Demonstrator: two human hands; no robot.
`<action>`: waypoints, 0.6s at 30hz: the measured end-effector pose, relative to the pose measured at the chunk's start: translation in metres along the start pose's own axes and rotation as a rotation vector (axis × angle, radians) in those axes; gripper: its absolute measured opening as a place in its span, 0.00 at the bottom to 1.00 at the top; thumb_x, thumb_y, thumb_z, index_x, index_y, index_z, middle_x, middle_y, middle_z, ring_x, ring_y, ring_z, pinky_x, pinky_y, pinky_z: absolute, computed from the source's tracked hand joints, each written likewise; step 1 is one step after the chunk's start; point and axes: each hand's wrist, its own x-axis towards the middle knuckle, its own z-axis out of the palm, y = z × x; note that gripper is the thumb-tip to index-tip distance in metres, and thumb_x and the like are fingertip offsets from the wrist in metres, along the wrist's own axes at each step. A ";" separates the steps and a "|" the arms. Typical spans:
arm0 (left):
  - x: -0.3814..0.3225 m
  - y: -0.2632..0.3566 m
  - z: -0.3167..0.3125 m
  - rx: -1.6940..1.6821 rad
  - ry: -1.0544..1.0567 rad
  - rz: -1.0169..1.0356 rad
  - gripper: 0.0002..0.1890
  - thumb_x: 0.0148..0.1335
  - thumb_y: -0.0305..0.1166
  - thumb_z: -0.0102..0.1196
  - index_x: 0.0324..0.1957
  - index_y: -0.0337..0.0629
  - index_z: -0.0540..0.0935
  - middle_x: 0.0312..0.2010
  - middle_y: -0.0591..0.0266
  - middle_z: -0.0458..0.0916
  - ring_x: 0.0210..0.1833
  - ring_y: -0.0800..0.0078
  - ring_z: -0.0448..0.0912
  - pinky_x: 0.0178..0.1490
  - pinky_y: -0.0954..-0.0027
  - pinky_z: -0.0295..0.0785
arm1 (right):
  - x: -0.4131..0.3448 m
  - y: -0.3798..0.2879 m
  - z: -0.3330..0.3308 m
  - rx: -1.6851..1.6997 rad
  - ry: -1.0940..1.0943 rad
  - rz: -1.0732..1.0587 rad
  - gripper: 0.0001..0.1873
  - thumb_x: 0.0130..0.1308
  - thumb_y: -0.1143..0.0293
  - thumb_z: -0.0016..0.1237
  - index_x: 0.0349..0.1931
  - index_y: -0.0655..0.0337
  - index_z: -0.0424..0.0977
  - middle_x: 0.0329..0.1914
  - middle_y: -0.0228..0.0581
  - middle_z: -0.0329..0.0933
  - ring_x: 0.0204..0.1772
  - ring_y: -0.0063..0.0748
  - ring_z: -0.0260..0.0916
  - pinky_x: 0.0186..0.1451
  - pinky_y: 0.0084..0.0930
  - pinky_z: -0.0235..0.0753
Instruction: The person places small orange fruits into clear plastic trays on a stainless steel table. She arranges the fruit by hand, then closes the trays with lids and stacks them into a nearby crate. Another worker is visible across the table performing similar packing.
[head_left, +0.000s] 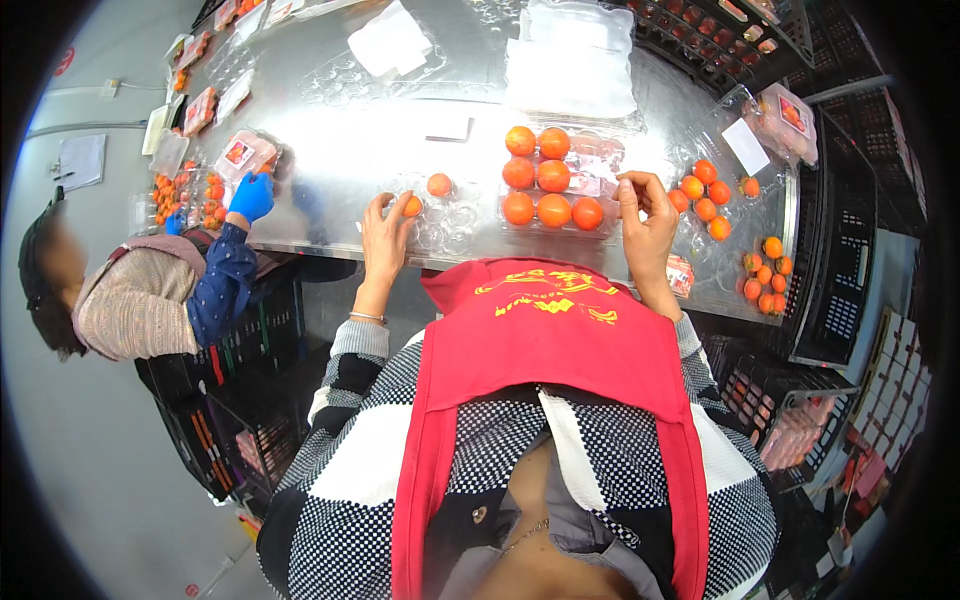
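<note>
At the edge of a metal table, my left hand (385, 238) has its fingertips on a small orange tomato (412, 205) at the left side of a clear plastic tray (450, 225). Another tomato (439, 184) sits at the back of that tray. To the right, a clear clamshell (611, 157) holds rows of larger tomatoes (553, 176), with its right cups partly unfilled. My right hand (646, 217) is beside the clamshell's right edge, thumb and forefinger close together; whether something small is between them I cannot tell. Loose tomatoes (704, 209) lie to its right.
More small tomatoes (765, 276) lie near the table's right corner, by a stack of labels (679, 276). White pads (570, 79) and trays are at the back. Black crates (832, 277) stand at right. A co-worker in blue gloves (252, 196) handles packs at left.
</note>
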 end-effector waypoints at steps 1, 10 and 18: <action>-0.002 -0.002 0.004 -0.032 -0.010 -0.045 0.28 0.66 0.31 0.65 0.68 0.57 0.79 0.57 0.56 0.78 0.61 0.55 0.76 0.66 0.52 0.69 | -0.001 -0.002 -0.002 -0.022 0.004 -0.009 0.05 0.76 0.74 0.54 0.43 0.67 0.79 0.32 0.32 0.80 0.34 0.18 0.74 0.37 0.18 0.73; -0.001 0.021 0.037 0.005 0.036 -0.231 0.27 0.71 0.37 0.61 0.71 0.60 0.77 0.56 0.56 0.78 0.60 0.56 0.75 0.69 0.48 0.62 | 0.000 -0.018 -0.020 -0.393 -0.247 -0.506 0.16 0.58 0.69 0.67 0.46 0.61 0.79 0.49 0.38 0.77 0.54 0.45 0.74 0.55 0.39 0.73; 0.035 0.050 -0.010 -0.233 0.125 -0.095 0.24 0.73 0.39 0.61 0.68 0.46 0.79 0.58 0.47 0.75 0.62 0.53 0.74 0.63 0.58 0.72 | 0.012 -0.027 -0.019 -0.627 -0.568 -0.575 0.24 0.56 0.65 0.68 0.52 0.59 0.77 0.54 0.37 0.75 0.59 0.45 0.69 0.62 0.40 0.69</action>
